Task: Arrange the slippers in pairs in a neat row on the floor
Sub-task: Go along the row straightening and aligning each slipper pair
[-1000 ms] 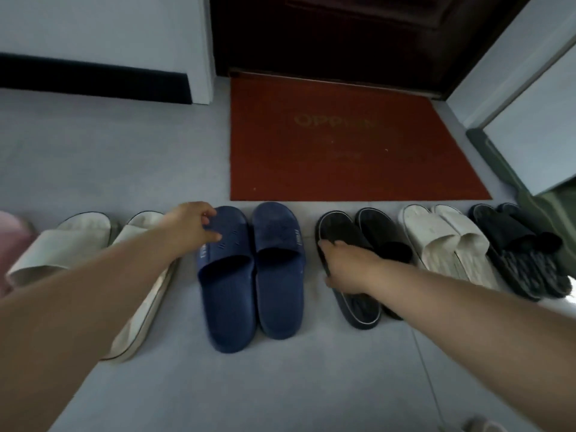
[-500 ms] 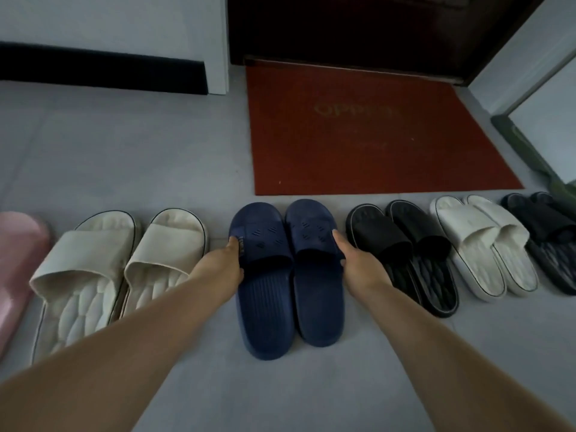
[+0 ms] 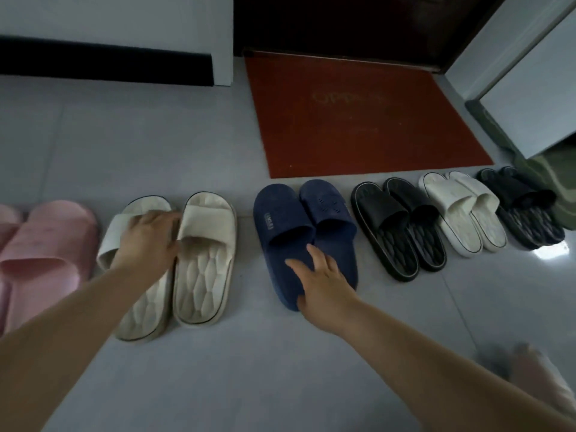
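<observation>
Several pairs of slippers lie in a row on the grey floor. From left: pink slippers (image 3: 46,244), beige slippers (image 3: 202,260), navy slippers (image 3: 280,219), black slippers (image 3: 402,232), white slippers (image 3: 464,207) and dark patterned slippers (image 3: 526,210). My left hand (image 3: 149,241) lies across the strap of the left beige slipper, fingers reaching into the gap between the two. My right hand (image 3: 321,282) rests with fingers spread on the heel area of the navy pair, touching both slippers.
A red doormat (image 3: 358,120) lies beyond the row before a dark door. White walls with a black skirting stand at the back left. A white panel and a green object (image 3: 558,179) are at the right. A foot (image 3: 536,378) shows at bottom right.
My left hand has left the navy slipper and moved left onto the beige pair. My right hand slid from the navy pair's side onto its heels. The view shifted left, showing more pink slippers.
</observation>
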Motion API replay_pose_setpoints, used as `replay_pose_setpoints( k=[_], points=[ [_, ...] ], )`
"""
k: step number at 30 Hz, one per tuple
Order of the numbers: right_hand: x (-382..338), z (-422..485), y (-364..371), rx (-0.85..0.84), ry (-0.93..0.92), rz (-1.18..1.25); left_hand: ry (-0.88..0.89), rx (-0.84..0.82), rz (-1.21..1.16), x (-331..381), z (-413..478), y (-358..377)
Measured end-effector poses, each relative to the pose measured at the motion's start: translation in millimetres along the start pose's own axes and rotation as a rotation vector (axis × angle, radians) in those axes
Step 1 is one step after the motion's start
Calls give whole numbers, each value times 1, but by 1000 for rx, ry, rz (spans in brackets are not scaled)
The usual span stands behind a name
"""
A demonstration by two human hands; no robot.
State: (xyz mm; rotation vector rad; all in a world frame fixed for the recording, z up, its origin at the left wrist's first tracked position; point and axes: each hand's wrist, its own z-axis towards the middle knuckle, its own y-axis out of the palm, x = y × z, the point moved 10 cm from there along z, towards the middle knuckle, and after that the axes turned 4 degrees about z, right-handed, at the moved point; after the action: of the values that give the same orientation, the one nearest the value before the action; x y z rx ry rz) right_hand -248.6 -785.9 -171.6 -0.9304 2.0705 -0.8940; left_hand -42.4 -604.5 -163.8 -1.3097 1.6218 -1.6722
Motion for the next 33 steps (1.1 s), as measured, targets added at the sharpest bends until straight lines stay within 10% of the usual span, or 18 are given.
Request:
replay_pose_setpoints(
  k=[17, 33],
  points=[
    [-99, 98, 37, -214, -146, 16, -332, -162, -345, -97, -57, 20],
    [-115, 81, 6, -547, -288, -358, -490, -517, -86, -41, -71, -20]
  ],
)
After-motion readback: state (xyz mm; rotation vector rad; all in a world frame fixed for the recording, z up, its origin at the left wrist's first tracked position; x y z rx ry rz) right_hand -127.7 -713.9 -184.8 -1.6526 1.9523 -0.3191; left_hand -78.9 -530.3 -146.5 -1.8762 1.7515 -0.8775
